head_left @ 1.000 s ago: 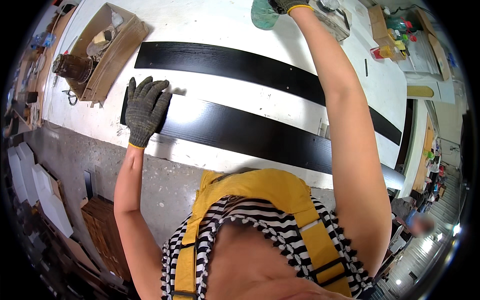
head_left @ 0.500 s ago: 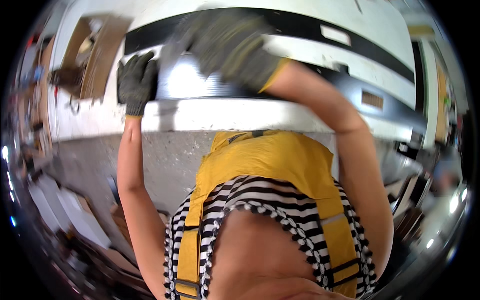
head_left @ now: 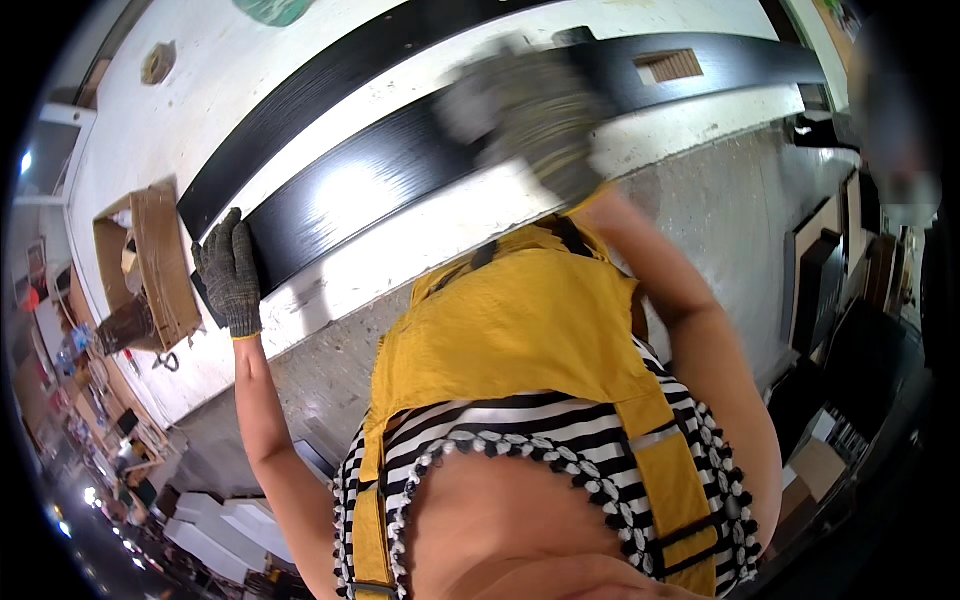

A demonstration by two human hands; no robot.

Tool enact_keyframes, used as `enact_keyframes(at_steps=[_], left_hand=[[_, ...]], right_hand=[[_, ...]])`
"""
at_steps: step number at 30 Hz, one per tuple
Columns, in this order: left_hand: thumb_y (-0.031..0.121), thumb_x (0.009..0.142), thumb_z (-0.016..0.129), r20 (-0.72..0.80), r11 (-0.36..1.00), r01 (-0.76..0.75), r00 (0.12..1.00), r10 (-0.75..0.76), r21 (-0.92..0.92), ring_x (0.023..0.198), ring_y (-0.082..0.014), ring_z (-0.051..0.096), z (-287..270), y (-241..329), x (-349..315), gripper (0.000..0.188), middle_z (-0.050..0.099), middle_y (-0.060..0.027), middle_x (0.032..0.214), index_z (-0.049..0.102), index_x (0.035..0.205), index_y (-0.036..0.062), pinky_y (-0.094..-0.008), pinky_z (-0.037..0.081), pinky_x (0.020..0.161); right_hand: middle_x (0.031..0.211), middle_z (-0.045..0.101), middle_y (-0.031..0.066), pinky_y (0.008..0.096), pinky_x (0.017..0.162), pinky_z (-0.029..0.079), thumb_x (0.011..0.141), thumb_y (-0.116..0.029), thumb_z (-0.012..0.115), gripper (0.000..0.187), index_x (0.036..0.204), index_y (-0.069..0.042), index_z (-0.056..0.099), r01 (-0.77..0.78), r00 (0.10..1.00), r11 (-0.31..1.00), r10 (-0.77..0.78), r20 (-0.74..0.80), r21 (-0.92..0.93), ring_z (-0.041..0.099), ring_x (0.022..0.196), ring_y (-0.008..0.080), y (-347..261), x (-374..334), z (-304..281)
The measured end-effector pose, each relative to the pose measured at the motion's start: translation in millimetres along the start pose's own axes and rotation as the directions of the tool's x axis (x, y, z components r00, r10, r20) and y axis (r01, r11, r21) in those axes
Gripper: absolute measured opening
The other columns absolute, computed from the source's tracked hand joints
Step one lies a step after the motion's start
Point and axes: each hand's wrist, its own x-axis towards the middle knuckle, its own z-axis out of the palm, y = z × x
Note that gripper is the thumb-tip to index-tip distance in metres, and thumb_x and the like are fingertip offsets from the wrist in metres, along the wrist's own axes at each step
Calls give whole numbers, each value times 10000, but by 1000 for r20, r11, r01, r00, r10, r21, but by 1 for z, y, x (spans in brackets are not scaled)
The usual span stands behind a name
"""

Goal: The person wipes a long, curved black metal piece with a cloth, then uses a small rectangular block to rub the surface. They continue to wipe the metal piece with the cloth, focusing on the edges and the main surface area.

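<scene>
A long black board (head_left: 350,185) with a rectangular cutout lies slantwise on the white table (head_left: 330,280). My left hand (head_left: 230,275), in a dark grey knit glove, rests at the board's left end, its fingers stretched out. Over the middle of the board is my right hand (head_left: 545,130), gloved alike and smeared by motion. A pale grey blurred patch shows at its fingertips; whether it is a held cloth I cannot make out. Behind lies a second black board (head_left: 300,110), roughly parallel. A small dark object (head_left: 574,38) sits by the first board's far edge.
An opened cardboard box (head_left: 165,265) with things inside stands left of my left hand. A roll of tape (head_left: 158,62) lies at the far left, and a greenish object (head_left: 272,8) at the far edge of view. Dark panels (head_left: 820,290) stand at the right.
My right hand has moved right along the board, away from my left hand. My left hand stays at the board's left end. The whole view has turned, so the boards now slant.
</scene>
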Motion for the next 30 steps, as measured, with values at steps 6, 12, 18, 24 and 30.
enact_keyframes(at_steps=[6, 12, 18, 24, 30], left_hand=[[266, 1018, 540, -15, 981, -184, 983, 183, -61, 1152, -288, 623, 2, 19, 9, 312, 701, -107, 1207, 690, 1223, 84, -456, 316, 1170], [264, 1010, 542, 22, 987, -141, 989, 143, -77, 1109, -307, 630, -2, 27, 9, 306, 705, -131, 1144, 691, 1202, 77, -466, 334, 1148], [301, 996, 564, 78, 929, -359, 927, 366, -93, 1176, -366, 580, 21, 86, 39, 372, 657, -160, 1234, 629, 1306, 106, -474, 359, 1126], [314, 992, 565, 139, 936, -330, 928, 346, -123, 1198, -364, 566, 20, 74, 38, 386, 647, -159, 1252, 621, 1311, 104, -472, 364, 1113], [387, 960, 611, 147, 921, -356, 914, 378, -156, 1038, -338, 624, 20, 114, 54, 474, 656, -192, 1171, 617, 1324, 83, -458, 451, 995]], right_hand=[[1589, 340, 134, 504, 1224, 187, 890, -411, 636, 750, 1538, -151, 361, 120, 989, 870, -149, 23, 478, 307, 1467, 285, -83, 9, -35], [1490, 479, 171, 440, 1085, 412, 864, -399, 683, 702, 1428, -37, 476, -118, 952, 965, 177, -251, 233, 510, 1317, 304, 117, -38, -23], [1521, 413, 115, 408, 1169, 345, 956, -419, 572, 643, 1478, -84, 403, 104, 973, 908, -8, -230, 406, 415, 1390, 245, -13, -30, -17], [1444, 540, 180, 506, 1055, 435, 832, -477, 665, 788, 1453, -28, 484, 5, 923, 998, 21, -384, 67, 553, 1285, 371, 133, -45, -8], [1627, 277, 98, 443, 1220, 246, 933, -588, 530, 820, 1580, -155, 271, 112, 968, 760, 62, -242, 640, 293, 1489, 261, -2, -32, 11]])
